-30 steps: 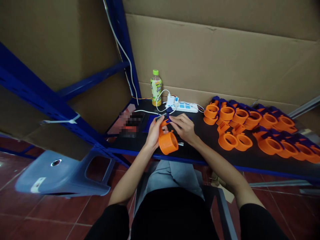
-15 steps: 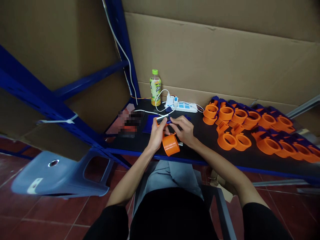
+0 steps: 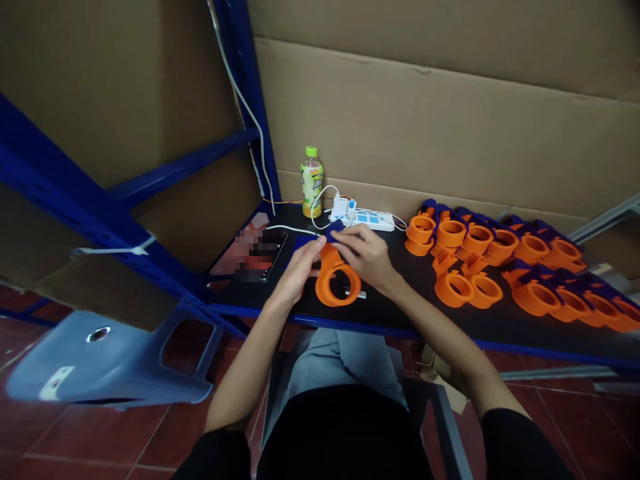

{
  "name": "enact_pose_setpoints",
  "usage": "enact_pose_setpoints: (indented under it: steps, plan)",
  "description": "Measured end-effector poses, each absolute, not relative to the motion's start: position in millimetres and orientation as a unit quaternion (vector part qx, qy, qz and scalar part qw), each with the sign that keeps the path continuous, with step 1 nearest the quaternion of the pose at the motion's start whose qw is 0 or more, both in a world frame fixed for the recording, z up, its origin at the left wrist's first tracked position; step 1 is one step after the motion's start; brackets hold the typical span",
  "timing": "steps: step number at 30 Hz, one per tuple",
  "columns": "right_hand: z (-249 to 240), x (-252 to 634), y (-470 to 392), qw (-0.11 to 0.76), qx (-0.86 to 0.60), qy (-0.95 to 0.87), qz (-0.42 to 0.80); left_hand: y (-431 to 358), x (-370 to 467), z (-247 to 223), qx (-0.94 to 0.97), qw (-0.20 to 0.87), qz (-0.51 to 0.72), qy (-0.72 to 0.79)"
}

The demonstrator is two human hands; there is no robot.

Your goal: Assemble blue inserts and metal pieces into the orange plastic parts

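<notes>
An orange plastic ring holder (image 3: 324, 288) is held over the front part of the black tabletop, its round opening turned up toward me. My left hand (image 3: 296, 272) grips the holder's neck from the left, thumb on top. My right hand (image 3: 369, 255) is closed at the far end of the neck, its fingertips pinching a dark blue piece (image 3: 335, 228) there. How the blue piece meets the orange neck is partly covered by my fingers. A small pale object (image 3: 357, 294) on the table shows beside and through the ring.
Several orange holders with blue parts (image 3: 505, 241) stand in rows at the right; two all-orange holders (image 3: 484, 289) are in front. A power strip (image 3: 375, 220) with cables and a bottle (image 3: 312, 183) stand behind. A phone (image 3: 275, 257) lies left, near the blue rack post (image 3: 165, 250).
The orange holder has been turned: its ring opening now faces up toward me instead of showing its side wall. The white-edged strip near my left thumb is out of sight.
</notes>
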State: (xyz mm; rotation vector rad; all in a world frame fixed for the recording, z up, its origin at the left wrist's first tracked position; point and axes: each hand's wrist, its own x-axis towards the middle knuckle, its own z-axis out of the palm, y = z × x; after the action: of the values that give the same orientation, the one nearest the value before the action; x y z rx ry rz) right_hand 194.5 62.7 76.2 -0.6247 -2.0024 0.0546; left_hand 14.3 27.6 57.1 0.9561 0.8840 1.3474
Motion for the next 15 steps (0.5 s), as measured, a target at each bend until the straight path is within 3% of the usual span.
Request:
enact_pose_setpoints:
  steps: [3, 6, 11, 15]
  plan:
    - [83.1, 175.9, 67.0, 0.490, -0.250, -0.820, 0.158, 32.8, 4.2, 60.1, 0.358, 0.589, 0.633, 0.351]
    - [83.2, 161.6, 84.8, 0.460, -0.379, -0.755, 0.272, 35.0, -1.9, 64.5, 0.310, 0.590, 0.666, 0.336]
    - [69.6, 143.7, 104.3, 0.178, -0.529, -0.802, 0.211, 26.7, -3.1, 71.5, 0.314, 0.639, 0.636, 0.298]
    - [60.8, 133.1, 106.1, 0.089, -0.526, -0.821, 0.205, 23.9, 0.7, 72.1, 0.314, 0.669, 0.613, 0.281]
